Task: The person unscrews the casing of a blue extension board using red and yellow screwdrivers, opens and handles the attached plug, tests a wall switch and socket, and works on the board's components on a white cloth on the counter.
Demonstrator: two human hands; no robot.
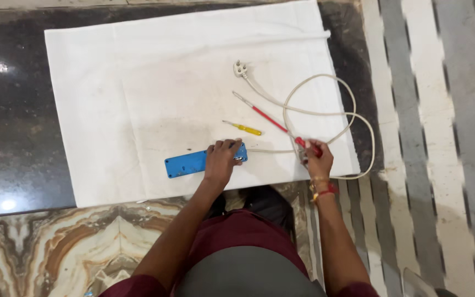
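A blue rectangular power strip [185, 163] lies on a white cloth [138, 82]. My left hand [221, 160] presses down on its right end. A white cord [325, 113] runs from that end, loops to the right and ends in a white plug [240, 69]. My right hand [318, 159] grips the red handle of a long screwdriver [268, 119], whose shaft points up and left across the cloth. A small yellow screwdriver [243, 128] lies loose just above my left hand.
The cloth covers a dark polished stone floor [12, 121]. Marbled brown and cream stone [56, 247] runs along the near edge. Grey and white striped flooring [430, 137] lies to the right. My knees and maroon clothing fill the bottom centre.
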